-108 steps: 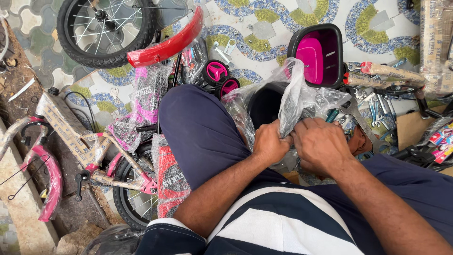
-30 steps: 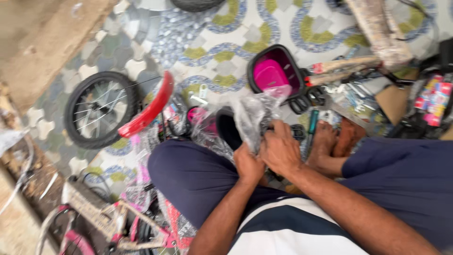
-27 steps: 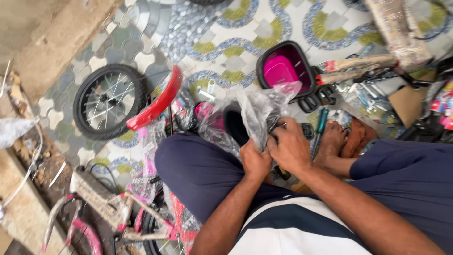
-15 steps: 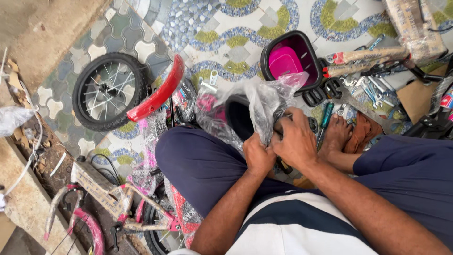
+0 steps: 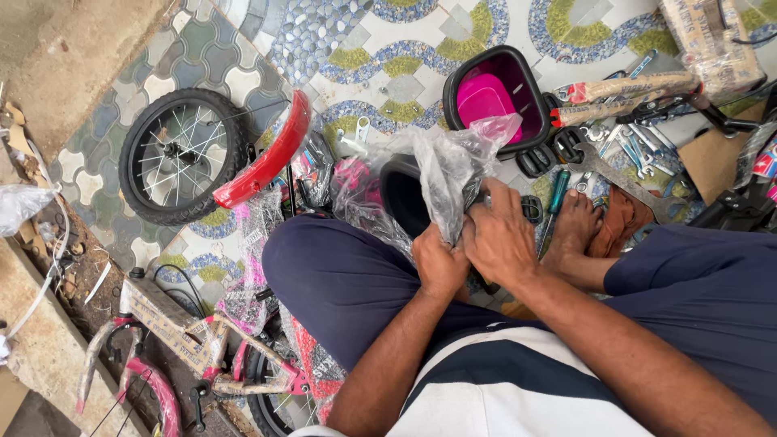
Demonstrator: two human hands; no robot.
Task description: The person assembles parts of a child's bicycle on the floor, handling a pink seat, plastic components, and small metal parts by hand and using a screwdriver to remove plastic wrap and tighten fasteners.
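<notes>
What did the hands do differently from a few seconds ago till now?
Not much. Both hands keep gripping the clear plastic bag over the lap: left hand low on it, right hand beside it, closer together than before. Mostly the view swung about. The loose wheel, red mudguard and pink-lined basket lie where they were.

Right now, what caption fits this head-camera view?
Both hands, left and right, grip a clear plastic bag beside a small bicycle wheel.
</notes>
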